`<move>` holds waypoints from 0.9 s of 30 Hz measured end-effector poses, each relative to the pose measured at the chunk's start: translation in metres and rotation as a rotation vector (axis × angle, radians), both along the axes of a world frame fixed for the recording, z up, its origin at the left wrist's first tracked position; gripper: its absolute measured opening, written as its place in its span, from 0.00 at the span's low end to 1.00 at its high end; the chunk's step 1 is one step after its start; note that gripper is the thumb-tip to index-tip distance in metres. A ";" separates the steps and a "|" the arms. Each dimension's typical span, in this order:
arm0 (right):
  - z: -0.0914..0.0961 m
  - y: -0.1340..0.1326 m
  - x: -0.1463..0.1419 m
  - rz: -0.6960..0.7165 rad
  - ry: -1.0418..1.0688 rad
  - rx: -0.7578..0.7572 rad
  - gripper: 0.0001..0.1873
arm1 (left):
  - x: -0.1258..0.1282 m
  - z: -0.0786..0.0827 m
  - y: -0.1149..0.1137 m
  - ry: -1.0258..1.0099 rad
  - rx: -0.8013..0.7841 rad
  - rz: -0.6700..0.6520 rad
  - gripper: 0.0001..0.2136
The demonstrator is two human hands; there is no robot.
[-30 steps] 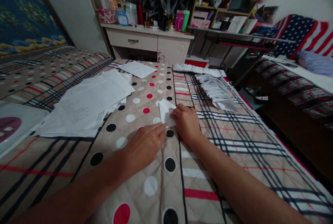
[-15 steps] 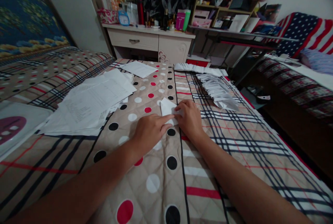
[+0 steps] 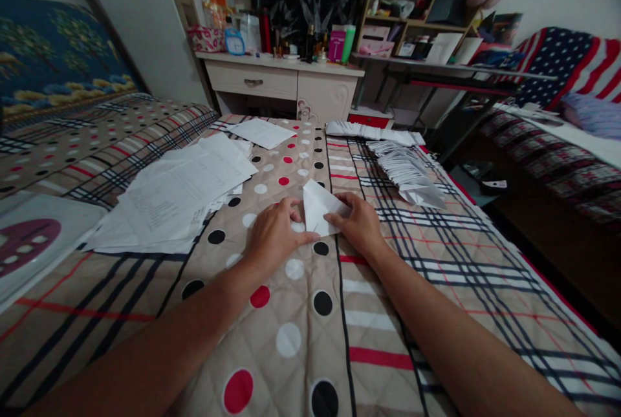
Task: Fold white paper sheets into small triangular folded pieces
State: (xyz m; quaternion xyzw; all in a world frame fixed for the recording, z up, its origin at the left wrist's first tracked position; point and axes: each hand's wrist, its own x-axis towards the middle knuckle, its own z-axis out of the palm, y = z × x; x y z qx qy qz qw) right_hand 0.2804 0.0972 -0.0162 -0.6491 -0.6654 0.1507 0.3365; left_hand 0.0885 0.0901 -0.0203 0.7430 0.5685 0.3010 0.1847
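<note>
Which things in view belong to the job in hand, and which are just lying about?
Likely the job:
Folded white paper, in the right hand, left hand at its edge
Stack of printed sheets
Fanned row of folded papers

Apparently just lying about:
Pink box
Green tube
Red bottle
Star-patterned cloth

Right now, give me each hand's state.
Left hand: open, thumb at the near edge of the folded paper.
Right hand: closed, holding the paper's right side.
</note>
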 end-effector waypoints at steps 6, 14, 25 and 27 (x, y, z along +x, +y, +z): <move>-0.006 0.003 0.001 0.104 0.409 0.041 0.19 | -0.002 0.002 0.004 -0.092 -0.141 -0.091 0.13; 0.001 -0.003 -0.003 0.267 0.637 -0.047 0.15 | -0.007 -0.010 0.013 -0.114 -0.107 -0.140 0.13; 0.006 -0.031 -0.013 0.158 0.775 -0.116 0.17 | -0.005 -0.004 0.000 -0.665 -0.088 -0.109 0.11; 0.005 -0.038 -0.017 0.175 0.817 -0.123 0.15 | -0.006 -0.003 -0.001 -0.727 -0.073 -0.053 0.13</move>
